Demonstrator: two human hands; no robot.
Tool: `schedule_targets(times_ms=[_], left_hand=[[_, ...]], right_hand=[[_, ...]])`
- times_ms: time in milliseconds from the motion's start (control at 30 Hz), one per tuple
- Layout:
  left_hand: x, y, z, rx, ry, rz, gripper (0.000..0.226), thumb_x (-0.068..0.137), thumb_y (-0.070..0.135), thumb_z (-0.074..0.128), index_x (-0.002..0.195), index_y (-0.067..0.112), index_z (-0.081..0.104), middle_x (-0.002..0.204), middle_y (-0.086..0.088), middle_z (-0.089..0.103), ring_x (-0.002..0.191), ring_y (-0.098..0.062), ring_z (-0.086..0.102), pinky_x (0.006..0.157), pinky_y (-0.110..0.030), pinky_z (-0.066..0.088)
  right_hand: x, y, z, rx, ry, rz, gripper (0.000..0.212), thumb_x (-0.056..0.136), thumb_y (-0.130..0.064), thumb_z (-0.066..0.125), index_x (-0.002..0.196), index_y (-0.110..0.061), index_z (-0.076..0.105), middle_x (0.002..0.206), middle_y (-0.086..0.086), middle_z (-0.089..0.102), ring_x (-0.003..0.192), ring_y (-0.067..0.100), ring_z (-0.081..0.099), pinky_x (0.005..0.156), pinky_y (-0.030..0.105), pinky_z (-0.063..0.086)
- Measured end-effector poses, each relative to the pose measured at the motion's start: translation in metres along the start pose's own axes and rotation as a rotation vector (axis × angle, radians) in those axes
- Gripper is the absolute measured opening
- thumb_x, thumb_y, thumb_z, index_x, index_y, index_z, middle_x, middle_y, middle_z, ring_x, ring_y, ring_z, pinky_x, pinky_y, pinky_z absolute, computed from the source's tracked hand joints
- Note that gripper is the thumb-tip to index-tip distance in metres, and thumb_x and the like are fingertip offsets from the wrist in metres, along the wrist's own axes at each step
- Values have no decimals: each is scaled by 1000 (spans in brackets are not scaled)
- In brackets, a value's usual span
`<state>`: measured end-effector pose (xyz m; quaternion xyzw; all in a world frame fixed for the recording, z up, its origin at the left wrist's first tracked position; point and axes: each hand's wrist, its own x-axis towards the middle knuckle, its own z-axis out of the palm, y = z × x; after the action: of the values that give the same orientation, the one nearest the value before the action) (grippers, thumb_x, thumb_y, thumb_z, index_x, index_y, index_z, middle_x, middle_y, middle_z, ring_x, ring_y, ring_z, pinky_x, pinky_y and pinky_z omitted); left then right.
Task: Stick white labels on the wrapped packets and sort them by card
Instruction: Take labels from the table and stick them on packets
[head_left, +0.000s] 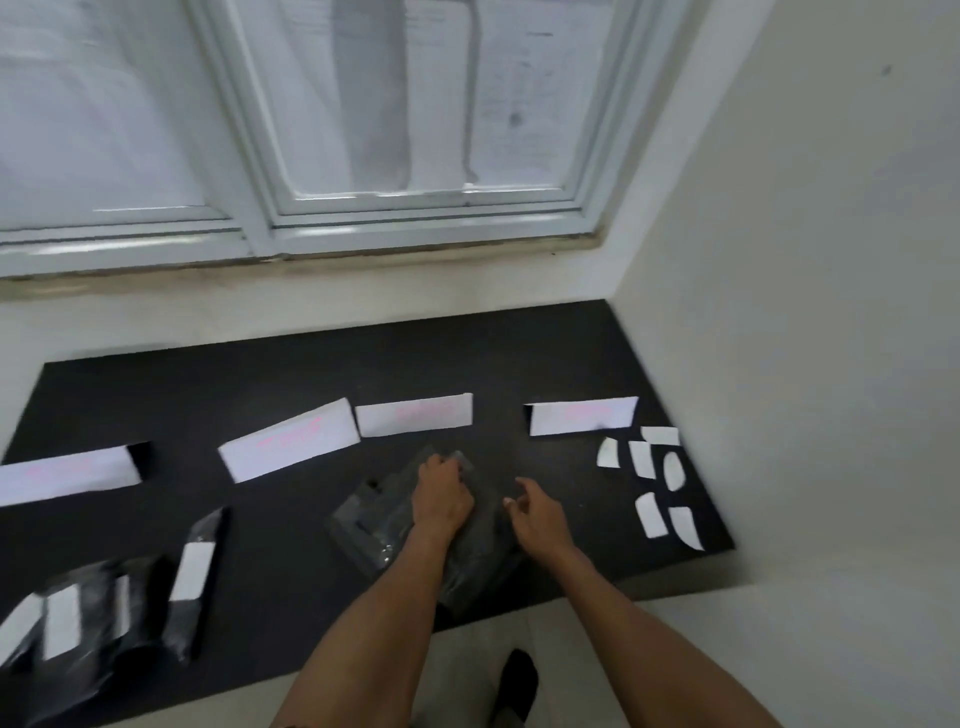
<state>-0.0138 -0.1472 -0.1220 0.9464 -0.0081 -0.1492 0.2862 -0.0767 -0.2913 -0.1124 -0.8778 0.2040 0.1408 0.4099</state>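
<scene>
Black plastic packet (363, 519) is lying mid-mat (311, 374) below the cards (415, 414), left hand (441, 493) is gripping its far edge with curled fingers, probably steadying it, right hand (535, 514) is hovering beside it, fingers apart, near spare labels (641, 457).

Our left hand (441, 499) and right hand (535, 517) are bare. Our forearms (649, 644) are bare too, uncovered right down to the lower edge of the view. Both arms are lean. Low down between them, we wear something black on one foot (516, 686), a shoe or a sock; blur hides which.
</scene>
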Motion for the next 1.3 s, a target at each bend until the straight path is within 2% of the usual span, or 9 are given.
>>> schedule_targets(times_ms=[200, 267, 367, 500, 667, 800, 933, 1100, 1300], left_hand=[[8, 69, 58, 221, -197, 106, 36, 86, 11, 49, 121, 13, 58, 130, -12, 49, 124, -32, 46, 105, -44, 37], [11, 79, 71, 296, -189, 107, 38, 87, 13, 50, 124, 14, 56, 140, -14, 42, 135, -31, 36, 113, -45, 26], [14, 73, 74, 375, -64, 17, 45, 87, 17, 53, 131, 15, 51, 155, -18, 24, 147, -31, 16, 119, -49, 12], [18, 60, 64, 306, 49, -160, 49, 89, 24, 58, 136, 14, 45, 157, -18, 21, 149, -32, 10, 117, -57, 11], [18, 52, 55, 298, 83, -193, 61, 90, 33, 61, 144, 18, 37, 158, -18, 17, 149, -32, 7, 115, -61, 12], [13, 50, 57, 320, 89, -183, 54, 93, 35, 57, 141, 18, 41, 159, -18, 14, 149, -33, 5, 117, -56, 13], [7, 53, 62, 340, 82, -168, 50, 95, 33, 53, 141, 15, 42, 160, -18, 13, 149, -34, 5, 118, -51, 15], [3, 59, 76, 479, -7, -28, 35, 96, 29, 46, 127, 13, 55, 157, -18, 23, 149, -31, 12, 119, -48, 16], [-5, 68, 84, 469, -133, 53, 35, 98, 31, 43, 127, 15, 55, 153, -13, 30, 148, -26, 14, 119, -53, 6]], right_hand=[[13, 90, -74, -8, 122, 162, 43, 93, -21, 57, 134, -8, 48, 118, 15, 64, 114, 30, 57, 93, 30, 42], [18, 113, -91, -46, 150, 199, 44, 93, -20, 55, 134, -7, 48, 124, 15, 60, 118, 30, 54, 96, 33, 41], [23, 136, -106, -98, 188, 236, 44, 92, -17, 53, 134, -8, 47, 127, 16, 56, 120, 31, 51, 98, 36, 41], [30, 157, -116, -122, 241, 251, 42, 88, -12, 52, 130, -8, 51, 124, 16, 55, 118, 32, 49, 94, 38, 43], [38, 167, -118, -227, 283, 217, 45, 85, -3, 50, 129, -8, 50, 128, 13, 50, 117, 32, 45, 87, 39, 44], [49, 172, -124, -337, 220, 160, 56, 82, 1, 53, 137, -10, 44, 142, 8, 44, 123, 30, 42, 96, 37, 42], [58, 176, -131, -381, 173, 149, 55, 82, -1, 56, 135, -14, 46, 130, 8, 55, 119, 30, 47, 94, 38, 43], [63, 175, -139, -541, 188, 139, 40, 84, -8, 58, 123, -15, 54, 117, 7, 60, 111, 30, 51, 89, 40, 43], [60, 176, -144, -579, 244, 160, 30, 84, -6, 54, 113, -15, 59, 108, 6, 65, 105, 31, 54, 86, 40, 41]])
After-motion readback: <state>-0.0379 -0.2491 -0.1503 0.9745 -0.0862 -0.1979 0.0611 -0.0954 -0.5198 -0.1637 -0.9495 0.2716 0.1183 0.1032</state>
